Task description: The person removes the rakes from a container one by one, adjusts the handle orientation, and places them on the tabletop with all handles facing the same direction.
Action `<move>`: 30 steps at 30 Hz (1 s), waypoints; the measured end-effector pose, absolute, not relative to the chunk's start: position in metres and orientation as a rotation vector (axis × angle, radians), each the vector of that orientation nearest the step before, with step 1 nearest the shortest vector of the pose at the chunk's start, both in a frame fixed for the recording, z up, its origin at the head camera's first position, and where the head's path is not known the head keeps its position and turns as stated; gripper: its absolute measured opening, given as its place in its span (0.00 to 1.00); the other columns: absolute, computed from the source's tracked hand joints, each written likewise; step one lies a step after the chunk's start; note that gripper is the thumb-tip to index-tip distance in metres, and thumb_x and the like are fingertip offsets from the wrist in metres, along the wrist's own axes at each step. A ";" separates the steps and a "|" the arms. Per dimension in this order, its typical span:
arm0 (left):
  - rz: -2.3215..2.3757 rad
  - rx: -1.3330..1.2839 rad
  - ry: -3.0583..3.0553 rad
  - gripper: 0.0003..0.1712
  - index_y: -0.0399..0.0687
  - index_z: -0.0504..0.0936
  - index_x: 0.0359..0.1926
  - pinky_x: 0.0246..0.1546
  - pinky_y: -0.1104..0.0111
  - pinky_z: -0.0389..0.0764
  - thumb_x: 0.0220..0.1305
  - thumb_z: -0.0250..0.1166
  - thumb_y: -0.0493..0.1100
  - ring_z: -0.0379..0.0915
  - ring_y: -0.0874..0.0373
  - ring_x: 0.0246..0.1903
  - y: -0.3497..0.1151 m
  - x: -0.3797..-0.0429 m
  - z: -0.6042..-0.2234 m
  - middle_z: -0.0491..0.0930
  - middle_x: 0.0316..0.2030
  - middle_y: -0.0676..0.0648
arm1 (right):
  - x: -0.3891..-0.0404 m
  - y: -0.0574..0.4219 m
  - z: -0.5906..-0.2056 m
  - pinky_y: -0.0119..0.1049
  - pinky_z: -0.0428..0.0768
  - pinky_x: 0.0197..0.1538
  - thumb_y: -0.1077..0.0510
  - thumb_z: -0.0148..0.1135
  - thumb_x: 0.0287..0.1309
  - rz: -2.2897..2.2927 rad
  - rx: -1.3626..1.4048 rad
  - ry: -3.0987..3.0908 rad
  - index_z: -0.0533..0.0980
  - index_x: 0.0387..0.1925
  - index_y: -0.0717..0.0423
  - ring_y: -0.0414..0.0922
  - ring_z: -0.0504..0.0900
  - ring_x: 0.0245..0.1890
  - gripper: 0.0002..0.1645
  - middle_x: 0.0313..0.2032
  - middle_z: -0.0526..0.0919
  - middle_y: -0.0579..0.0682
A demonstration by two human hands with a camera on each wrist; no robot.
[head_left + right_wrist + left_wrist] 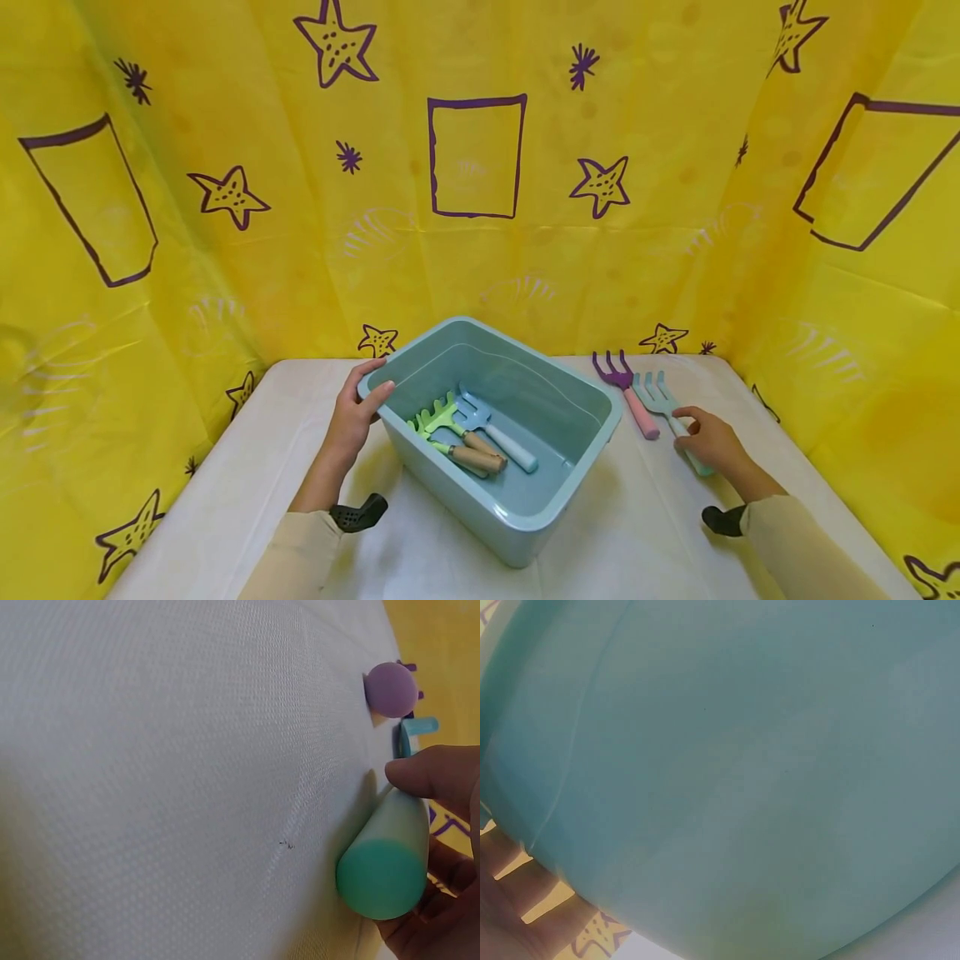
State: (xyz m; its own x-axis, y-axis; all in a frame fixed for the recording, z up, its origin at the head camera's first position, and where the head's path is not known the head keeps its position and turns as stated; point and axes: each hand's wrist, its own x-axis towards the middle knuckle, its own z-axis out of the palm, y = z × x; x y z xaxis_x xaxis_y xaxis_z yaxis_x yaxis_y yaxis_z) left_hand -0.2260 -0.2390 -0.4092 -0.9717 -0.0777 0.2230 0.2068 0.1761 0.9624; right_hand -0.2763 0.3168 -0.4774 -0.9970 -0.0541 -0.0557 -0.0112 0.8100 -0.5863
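Note:
My left hand (pixel 352 421) holds the left corner of a blue-green plastic bin (pixel 457 502), thumb over the rim and fingers along the outside. In the left wrist view, the bin's wall (pixel 720 765) fills most of the picture. At the right, my right hand (pixel 712 442) grips the pale handle of a light-blue garden hand fork (pixel 657 402) lying on the table. The right wrist view shows the thumb on top of that handle, near its green end (pixel 381 879). Beside it lies a purple hand fork (pixel 640 412) with a pink handle.
Inside the bin are a green hand rake (pixel 444 415) with a wooden handle, another green tool with a wooden handle (pixel 476 460), and a blue hand fork (pixel 510 447). A white cloth (pixel 637 533) covers the table. Yellow patterned curtains (pixel 480 267) enclose the back and sides.

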 end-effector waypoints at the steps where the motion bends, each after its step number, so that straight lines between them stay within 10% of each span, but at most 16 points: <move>1: -1.880 -0.124 -2.229 0.31 0.57 0.64 0.68 0.57 0.47 0.70 0.68 0.60 0.54 0.66 0.42 0.60 -0.239 -0.226 -0.409 0.64 0.66 0.43 | -0.276 0.317 -0.477 0.38 0.75 0.33 0.61 0.65 0.56 -0.948 -0.053 2.921 0.69 0.59 0.64 0.51 0.71 0.31 0.30 0.35 0.74 0.57; 30: -1.913 -0.130 -2.207 0.29 0.53 0.64 0.69 0.57 0.48 0.70 0.70 0.59 0.50 0.66 0.41 0.59 -0.240 -0.226 -0.409 0.64 0.65 0.41 | -0.283 0.288 -0.405 0.42 0.77 0.39 0.55 0.60 0.65 -1.292 -0.080 3.069 0.67 0.62 0.64 0.60 0.73 0.45 0.29 0.47 0.73 0.65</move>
State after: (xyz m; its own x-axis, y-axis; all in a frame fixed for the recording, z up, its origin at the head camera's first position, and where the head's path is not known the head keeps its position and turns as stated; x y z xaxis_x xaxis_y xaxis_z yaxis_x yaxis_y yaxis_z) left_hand -0.2255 -0.2398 -0.4088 -0.9725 -0.0751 0.2203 0.2074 0.1501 0.9667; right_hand -0.2829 0.2880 -0.4050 -0.9811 0.0291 0.1914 -0.1166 0.7006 -0.7040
